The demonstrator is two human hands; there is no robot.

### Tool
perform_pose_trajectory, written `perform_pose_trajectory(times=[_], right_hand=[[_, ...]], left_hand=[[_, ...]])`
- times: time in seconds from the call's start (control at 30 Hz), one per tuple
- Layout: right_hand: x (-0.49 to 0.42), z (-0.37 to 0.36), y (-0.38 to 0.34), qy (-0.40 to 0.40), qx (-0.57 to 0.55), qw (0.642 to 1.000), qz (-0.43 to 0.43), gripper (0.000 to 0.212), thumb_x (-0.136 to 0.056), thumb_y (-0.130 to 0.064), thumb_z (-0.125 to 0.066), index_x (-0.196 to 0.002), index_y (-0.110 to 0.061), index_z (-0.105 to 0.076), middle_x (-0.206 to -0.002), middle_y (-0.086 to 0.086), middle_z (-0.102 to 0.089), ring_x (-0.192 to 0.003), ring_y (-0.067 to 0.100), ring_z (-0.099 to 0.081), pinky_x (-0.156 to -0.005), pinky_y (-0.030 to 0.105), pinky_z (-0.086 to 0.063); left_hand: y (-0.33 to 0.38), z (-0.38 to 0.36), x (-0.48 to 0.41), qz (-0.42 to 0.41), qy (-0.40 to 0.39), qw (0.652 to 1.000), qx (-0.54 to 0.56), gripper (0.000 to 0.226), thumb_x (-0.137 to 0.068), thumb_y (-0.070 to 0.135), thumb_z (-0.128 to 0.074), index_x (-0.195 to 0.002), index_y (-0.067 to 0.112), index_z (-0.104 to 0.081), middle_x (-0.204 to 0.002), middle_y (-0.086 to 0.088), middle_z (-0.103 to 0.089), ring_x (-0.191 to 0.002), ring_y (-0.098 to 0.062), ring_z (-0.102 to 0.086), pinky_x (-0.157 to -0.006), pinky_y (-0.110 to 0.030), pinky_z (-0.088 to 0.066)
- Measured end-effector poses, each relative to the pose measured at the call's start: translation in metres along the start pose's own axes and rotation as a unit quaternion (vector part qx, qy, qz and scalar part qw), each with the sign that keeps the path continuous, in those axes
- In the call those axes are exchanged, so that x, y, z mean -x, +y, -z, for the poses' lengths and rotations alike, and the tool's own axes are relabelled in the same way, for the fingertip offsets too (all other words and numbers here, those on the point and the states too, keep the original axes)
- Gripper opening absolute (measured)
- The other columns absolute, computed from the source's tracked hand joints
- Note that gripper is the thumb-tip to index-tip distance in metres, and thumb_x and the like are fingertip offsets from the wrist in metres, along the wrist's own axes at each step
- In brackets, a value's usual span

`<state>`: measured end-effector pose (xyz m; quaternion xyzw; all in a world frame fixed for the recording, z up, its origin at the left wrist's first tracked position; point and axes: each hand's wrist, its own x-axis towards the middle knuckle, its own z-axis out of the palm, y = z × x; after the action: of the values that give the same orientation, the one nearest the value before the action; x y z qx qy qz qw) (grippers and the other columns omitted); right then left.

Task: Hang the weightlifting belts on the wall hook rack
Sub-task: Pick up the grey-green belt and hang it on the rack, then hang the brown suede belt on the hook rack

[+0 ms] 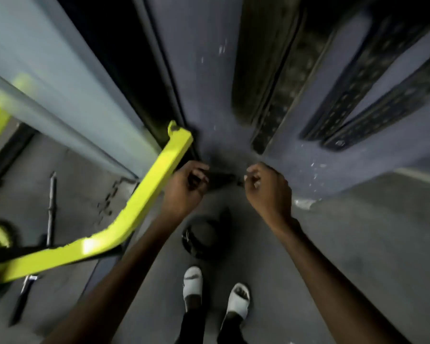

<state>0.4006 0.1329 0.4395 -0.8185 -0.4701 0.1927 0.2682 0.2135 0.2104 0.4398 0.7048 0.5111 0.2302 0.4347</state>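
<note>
Both hands up at the wall: left hand (188, 186) and right hand (267, 188) curled narrow around a dark piece (221, 178) between them, probably a belt end or hook. Blur hides which. Belts (278, 95) hang just above; another belt (201, 235) lies below. Miss the hook and it drops.

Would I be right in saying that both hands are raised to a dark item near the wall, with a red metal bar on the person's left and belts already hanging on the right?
Nearly: the bar is yellow, not red, as the head view shows. The rest holds: left hand and right hand are at a dark item by the wall, and belts hang on the right.
</note>
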Motion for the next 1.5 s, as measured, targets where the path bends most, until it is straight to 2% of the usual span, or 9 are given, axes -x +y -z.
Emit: perform_pose_trajectory(times=[0.1, 0.4, 0.77, 0.9, 1.0, 1.1, 1.27, 1.4, 1.5], right_hand=[[0.034, -0.085, 0.065, -0.051, 0.000, 0.998, -0.043, 0.012, -0.090, -0.024, -0.066, -0.102, -0.023, -0.070, -0.099, -0.003, -0.076, -0.095, 0.026, -0.071, -0.069, 0.030, -0.046], [0.122, -0.332, 0.220, -0.167, 0.017, 0.982, -0.083, 0.007, -0.091, -0.026, -0.065, -0.097, -0.024, -0.068, -0.092, -0.004, -0.076, -0.090, 0.027, -0.070, -0.068, 0.039, -0.055], [0.142, -0.558, 0.343, -0.253, 0.157, 0.949, 0.102, 0.043, -0.077, -0.002, -0.074, -0.119, -0.011, -0.070, -0.128, 0.011, -0.067, -0.127, 0.036, -0.054, -0.104, 0.045, -0.046], [0.121, -0.581, 0.356, -0.302, 0.282, 0.898, 0.151, 0.035, -0.094, -0.020, -0.059, -0.128, -0.019, -0.067, -0.137, 0.009, -0.064, -0.140, 0.032, -0.044, -0.122, 0.045, -0.022], [0.107, -0.570, 0.352, -0.314, 0.270, 0.898, 0.150, 0.024, -0.093, -0.023, -0.063, -0.115, -0.022, -0.074, -0.125, 0.005, -0.071, -0.129, 0.029, -0.053, -0.115, 0.042, -0.030], [0.108, -0.545, 0.330, -0.262, 0.152, 0.948, 0.094, 0.018, -0.089, -0.018, -0.072, -0.107, -0.015, -0.077, -0.112, 0.010, -0.076, -0.115, 0.031, -0.063, -0.103, 0.041, -0.042], [0.119, -0.496, 0.268, -0.190, 0.002, 0.981, 0.028, 0.016, -0.087, -0.017, -0.073, -0.100, -0.010, -0.079, -0.100, 0.012, -0.078, -0.099, 0.031, -0.070, -0.082, 0.038, -0.054], [0.125, -0.449, 0.226, -0.161, -0.106, 0.977, -0.090, 0.016, -0.089, -0.024, -0.071, -0.093, -0.011, -0.080, -0.089, 0.000, -0.080, -0.080, 0.010, -0.070, -0.072, 0.035, -0.057], [0.128, -0.404, 0.202, -0.113, -0.200, 0.963, -0.144, 0.022, -0.087, -0.019, -0.074, -0.105, -0.006, -0.080, -0.100, 0.003, -0.080, -0.088, 0.009, -0.070, -0.075, 0.022, -0.055]], left_hand=[[-0.099, -0.044, 0.026, 0.046, -0.024, 0.998, -0.032, 0.028, -0.083, 0.013, -0.064, -0.110, 0.019, -0.067, -0.087, 0.000, -0.071, -0.066, -0.009, -0.065, -0.061, -0.024, -0.051], [-0.371, -0.173, 0.096, 0.192, -0.037, 0.979, -0.059, 0.028, -0.081, 0.011, -0.067, -0.108, 0.018, -0.072, -0.097, 0.002, -0.075, -0.082, -0.012, -0.071, -0.071, -0.029, -0.057], [-0.558, -0.277, 0.130, 0.250, -0.093, 0.962, -0.066, 0.026, -0.087, 0.003, -0.068, -0.112, 0.007, -0.071, -0.103, -0.004, -0.075, -0.083, -0.001, -0.066, -0.072, -0.003, -0.045], [-0.572, -0.280, 0.129, 0.259, -0.098, 0.960, -0.047, 0.027, -0.087, 0.001, -0.067, -0.114, 0.004, -0.069, -0.099, 0.000, -0.072, -0.077, 0.012, -0.063, -0.073, -0.002, -0.044], [-0.566, -0.274, 0.129, 0.284, -0.106, 0.952, -0.033, 0.024, -0.089, 0.004, -0.067, -0.112, 0.007, -0.071, -0.106, -0.003, -0.074, -0.087, -0.002, -0.066, -0.077, -0.002, -0.046], [-0.546, -0.260, 0.131, 0.315, -0.111, 0.942, -0.033, 0.017, -0.091, 0.018, -0.070, -0.104, 0.010, -0.075, -0.104, -0.003, -0.076, -0.095, -0.014, -0.070, -0.080, -0.013, -0.051], [-0.496, -0.227, 0.132, 0.412, -0.176, 0.894, -0.013, 0.047, -0.091, 0.058, -0.061, -0.098, 0.013, -0.070, -0.087, -0.003, -0.069, -0.086, -0.021, -0.068, -0.081, -0.030, -0.054], [-0.430, -0.195, 0.134, 0.422, -0.142, 0.884, 0.144, 0.019, -0.099, 0.037, -0.059, -0.090, 0.020, -0.063, -0.089, -0.001, -0.065, -0.076, -0.009, -0.068, -0.076, -0.022, -0.054], [-0.388, -0.170, 0.142, 0.375, -0.084, 0.909, 0.157, 0.024, -0.099, 0.024, -0.061, -0.106, 0.001, -0.066, -0.089, -0.002, -0.069, -0.065, 0.005, -0.067, -0.058, -0.008, -0.049]])
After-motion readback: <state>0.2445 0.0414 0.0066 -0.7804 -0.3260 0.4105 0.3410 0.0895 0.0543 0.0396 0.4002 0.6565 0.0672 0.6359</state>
